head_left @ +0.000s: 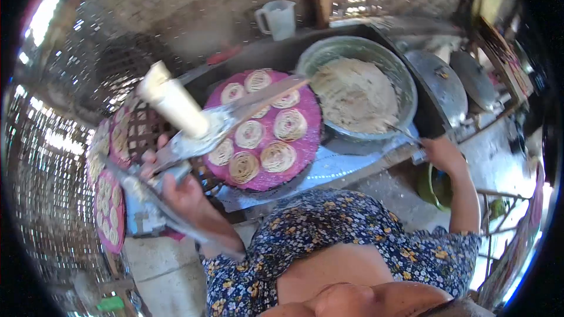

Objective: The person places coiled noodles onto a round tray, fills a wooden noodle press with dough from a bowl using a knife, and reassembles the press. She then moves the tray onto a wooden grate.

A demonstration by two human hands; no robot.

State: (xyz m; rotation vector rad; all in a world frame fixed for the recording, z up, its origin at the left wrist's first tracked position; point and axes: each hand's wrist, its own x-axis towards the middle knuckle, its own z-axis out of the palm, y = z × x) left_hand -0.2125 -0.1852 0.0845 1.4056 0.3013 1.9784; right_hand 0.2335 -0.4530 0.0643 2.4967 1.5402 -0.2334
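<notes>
At far left, a pink round mat point(111, 247) carrying pale swirls leans near the woven wall. Beside it the left hand point(187, 192) is closed around the near end of a wooden press point(194, 142); blur hides how firmly. The press slants over the left part of the central pink mat point(309, 147), a pale cylinder point(176, 105) standing tilted from it. Should the grip slacken or the press tip, the cylinder could topple onto the noodle nests point(249, 134), and a dipping wooden arm could smear those beneath. Further right, a basin point(399, 71) holds dough point(355, 97). The right hand point(443, 154) grips what looks like a spoon point(405, 132), its far end at the dough's edge. Stiff dough might bend or twist the handle, and a hard pull could drag the basin.
</notes>
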